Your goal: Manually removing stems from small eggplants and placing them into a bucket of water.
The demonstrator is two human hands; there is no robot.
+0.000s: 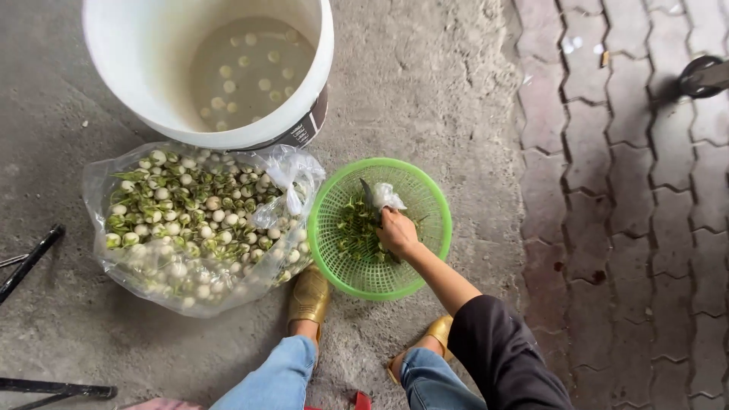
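While the right hand (396, 230) grips a small knife (367, 194), fingers closed on its handle, it works over green trimmings (354, 230) in the perforated green plastic basket (433, 199); the trimming step appears underway. The left hand is out of view. Round pale eggplants (182, 209) fill the crinkled clear bag (300, 171); more float in the smooth white bucket (137, 53).

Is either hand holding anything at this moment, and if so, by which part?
The right hand, inside the green basket, grips a knife by its handle, the dark blade pointing away. Something white sits by the fingers; whether it is held cannot be told. The left hand is out of view.
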